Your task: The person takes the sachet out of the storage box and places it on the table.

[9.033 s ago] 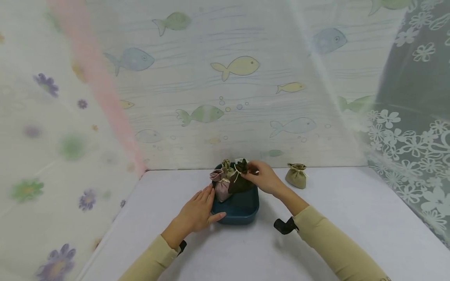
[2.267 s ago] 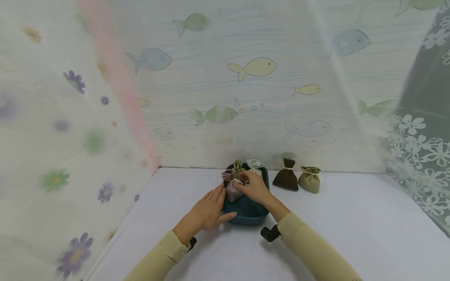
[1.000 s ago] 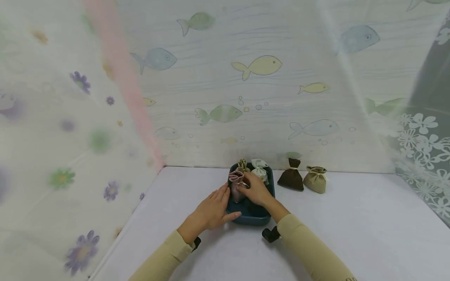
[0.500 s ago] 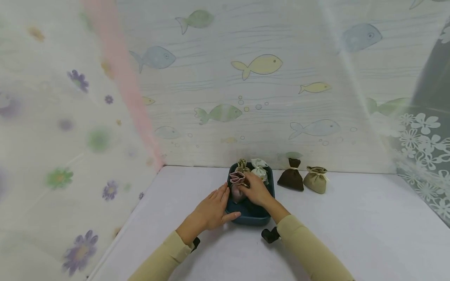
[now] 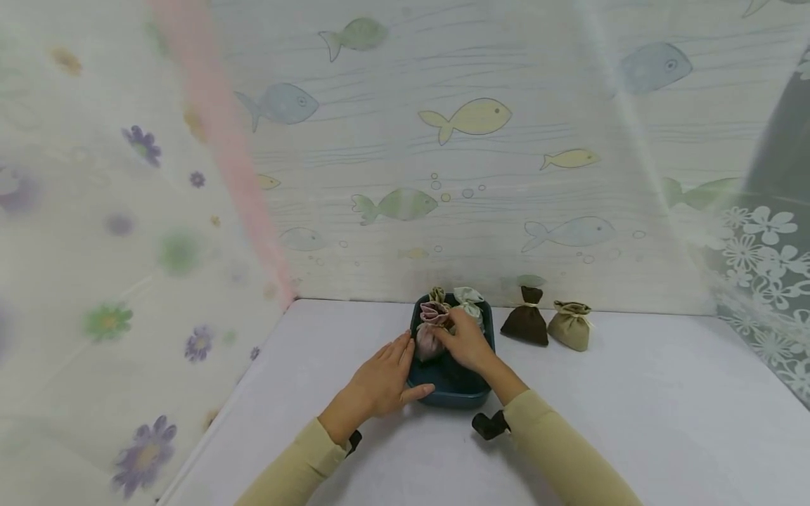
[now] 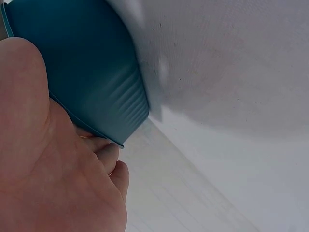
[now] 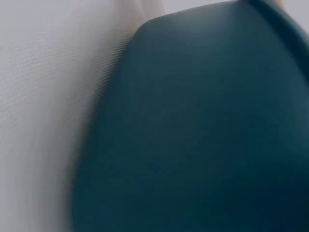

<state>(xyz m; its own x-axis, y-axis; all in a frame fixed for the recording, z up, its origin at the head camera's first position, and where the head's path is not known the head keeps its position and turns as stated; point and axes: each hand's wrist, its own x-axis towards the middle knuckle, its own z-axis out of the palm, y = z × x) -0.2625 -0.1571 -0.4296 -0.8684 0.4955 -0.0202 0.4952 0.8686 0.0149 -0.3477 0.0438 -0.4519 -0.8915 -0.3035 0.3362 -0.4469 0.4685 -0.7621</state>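
A dark blue plastic bin (image 5: 454,400) stands on the white table. In it are a pink drawstring pouch (image 5: 429,343), a green pouch (image 5: 436,293) behind it and a white pouch (image 5: 469,298) at the back right. My right hand (image 5: 470,346) reaches over the bin and pinches the pink pouch near its tied neck. Along the bin's left side lies my left hand (image 5: 378,381), fingers straight at the rim, thumb at the near corner. The left wrist view shows this palm (image 6: 53,164) against the bin's outer wall (image 6: 87,63). Only the bin's side (image 7: 193,121) fills the right wrist view.
A brown pouch (image 5: 524,325) and a beige pouch (image 5: 570,329) stand side by side on the table, right of the bin. Behind them hangs a curtain (image 5: 443,161) printed with fish.
Nine seconds ago my right hand held the brown pouch over the bin; now that pouch stands beside the beige one. Since then the right hand has taken hold of the pink pouch. The left hand stays put.
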